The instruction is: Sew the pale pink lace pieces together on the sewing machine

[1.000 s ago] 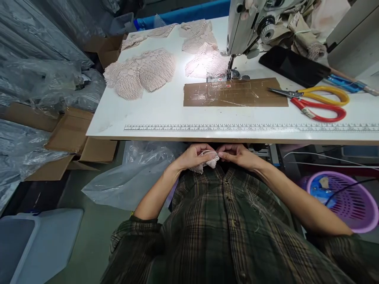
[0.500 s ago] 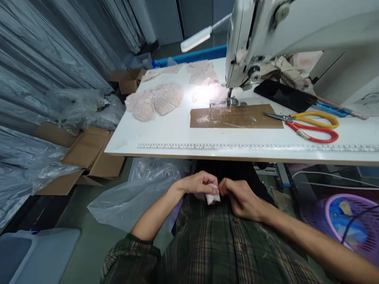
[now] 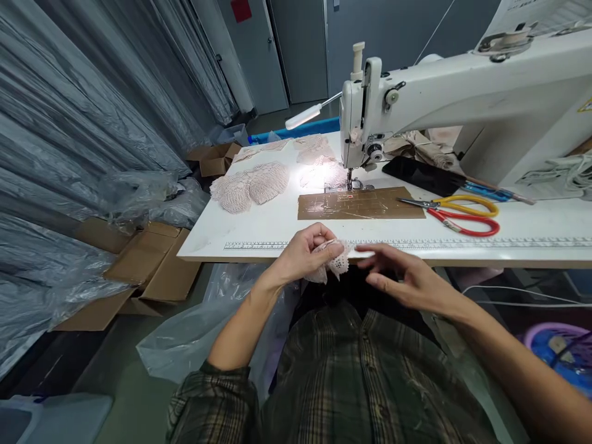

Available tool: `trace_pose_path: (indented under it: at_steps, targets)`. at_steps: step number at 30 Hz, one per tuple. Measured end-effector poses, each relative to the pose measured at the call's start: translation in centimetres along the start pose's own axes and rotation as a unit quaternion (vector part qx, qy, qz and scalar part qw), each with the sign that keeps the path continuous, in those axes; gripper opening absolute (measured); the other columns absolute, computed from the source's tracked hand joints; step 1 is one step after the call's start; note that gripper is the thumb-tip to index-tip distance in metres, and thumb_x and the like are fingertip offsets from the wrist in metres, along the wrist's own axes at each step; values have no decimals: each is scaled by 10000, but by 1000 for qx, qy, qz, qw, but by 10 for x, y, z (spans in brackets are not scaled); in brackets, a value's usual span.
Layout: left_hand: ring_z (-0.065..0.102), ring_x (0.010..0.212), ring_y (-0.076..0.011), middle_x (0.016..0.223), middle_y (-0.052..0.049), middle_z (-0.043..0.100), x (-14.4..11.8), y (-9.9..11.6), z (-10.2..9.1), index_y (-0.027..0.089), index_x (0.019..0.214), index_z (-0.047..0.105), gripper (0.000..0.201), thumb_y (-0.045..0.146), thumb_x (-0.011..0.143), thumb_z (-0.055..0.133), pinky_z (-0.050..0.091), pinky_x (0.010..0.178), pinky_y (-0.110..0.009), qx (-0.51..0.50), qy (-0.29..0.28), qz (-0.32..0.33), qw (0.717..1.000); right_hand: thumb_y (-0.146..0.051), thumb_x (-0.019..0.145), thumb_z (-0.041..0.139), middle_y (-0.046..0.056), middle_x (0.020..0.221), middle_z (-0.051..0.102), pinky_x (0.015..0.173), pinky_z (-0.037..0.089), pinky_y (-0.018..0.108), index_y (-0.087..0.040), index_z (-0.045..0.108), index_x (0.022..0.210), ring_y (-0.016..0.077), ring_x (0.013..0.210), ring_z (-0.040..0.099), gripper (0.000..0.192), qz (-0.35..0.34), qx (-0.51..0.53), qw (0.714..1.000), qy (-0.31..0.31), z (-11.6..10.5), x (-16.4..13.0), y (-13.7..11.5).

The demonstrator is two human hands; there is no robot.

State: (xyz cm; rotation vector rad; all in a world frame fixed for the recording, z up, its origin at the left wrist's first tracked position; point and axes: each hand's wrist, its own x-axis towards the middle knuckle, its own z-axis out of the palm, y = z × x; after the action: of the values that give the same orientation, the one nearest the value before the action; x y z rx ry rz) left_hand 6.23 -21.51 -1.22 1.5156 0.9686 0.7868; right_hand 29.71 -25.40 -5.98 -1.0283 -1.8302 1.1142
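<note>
Between the thumb and fingers of my left hand [image 3: 309,254] is a piece of pale pink lace [image 3: 339,261], held at the table's front edge with its scalloped end showing. To the right of it, my right hand [image 3: 403,276] has its fingers and thumb apart and holds nothing. Beyond both hands, a white sewing machine [image 3: 430,98] stands on the table, its lamp lighting more pale lace [image 3: 324,172] by the needle. Two gathered lace cups [image 3: 269,182] lie to the left on the white tabletop [image 3: 259,223].
Brown tape [image 3: 361,203] covers the surface before the needle. Scissors [image 3: 462,214] with red and yellow handles lie beside a black phone [image 3: 423,176]. A printed ruler [image 3: 462,243] runs along the front edge. Open cardboard boxes [image 3: 143,259] and a plastic bag [image 3: 194,339] are at the left.
Both hands have risen from my lap to the table's edge. My right hand has moved away from the lace and spread its fingers. The view has tilted upward.
</note>
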Motion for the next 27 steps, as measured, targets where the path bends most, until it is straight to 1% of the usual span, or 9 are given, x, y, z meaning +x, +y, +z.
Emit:
trace_pose_path:
  at_steps: [2,3,6,8,11,14,17,22,27]
  targets:
    - [397,527,-38,598,75,492,5,-1,4,153,848,582,456,551,788,798,288,511,-160,8,-16,6,1000,-531,821,769,118,1232,697,898,579,392,-225,633,1347,240,1056,673,624,-51,-15,997,47,1,18,-17]
    - [421,536,-41,615,67,517,5,-2,5,150,855,593,445,541,793,797,309,519,-162,5,-20,9,1000,-535,815,773,118,1211,708,897,580,396,-215,650,1329,238,1041,676,619,-50,-14,997,57,2,24,-20]
    - [520,606,-62,716,18,625,0,-9,5,135,873,661,400,498,791,808,395,569,-178,-11,-22,16,1000,-571,863,705,86,949,757,772,588,348,-189,766,1082,195,831,685,445,-5,33,999,33,5,30,-17]
    - [588,680,-90,794,-21,694,-6,-14,4,129,893,718,371,477,796,806,458,632,-202,-14,-19,10,1000,-594,869,684,58,784,729,666,564,305,-184,782,922,162,703,651,425,34,74,997,12,6,26,-12]
    - [643,747,-122,859,-54,752,-12,-23,6,136,920,770,350,467,811,792,510,707,-234,-16,-12,3,1000,-605,839,713,19,668,649,538,478,249,-177,751,869,122,595,567,431,82,106,991,-8,7,16,-7]
    - [638,727,-117,844,-53,754,-15,-32,12,135,897,772,347,473,820,782,510,702,-232,-11,-2,12,1000,-574,834,739,-11,661,589,497,387,225,-176,694,859,97,579,487,402,92,105,990,-21,11,9,-4]
    - [601,687,-104,790,-34,716,-19,-42,21,133,850,738,329,460,839,763,484,663,-217,4,12,23,1000,-538,852,740,-28,650,544,509,356,228,-179,647,818,90,583,447,372,75,96,992,-16,17,2,-2]
    - [525,623,-88,715,-2,632,-31,-58,37,148,810,665,352,490,858,737,426,586,-201,14,113,28,993,-558,878,706,-21,612,550,461,310,232,-182,629,754,79,520,407,403,87,67,992,58,28,-10,3]
    - [522,592,-74,688,17,618,-32,-69,42,146,802,654,449,570,776,799,441,569,-189,-97,76,-40,992,-623,842,720,-8,643,580,503,413,235,-178,625,773,96,560,494,460,125,146,980,53,35,-15,15]
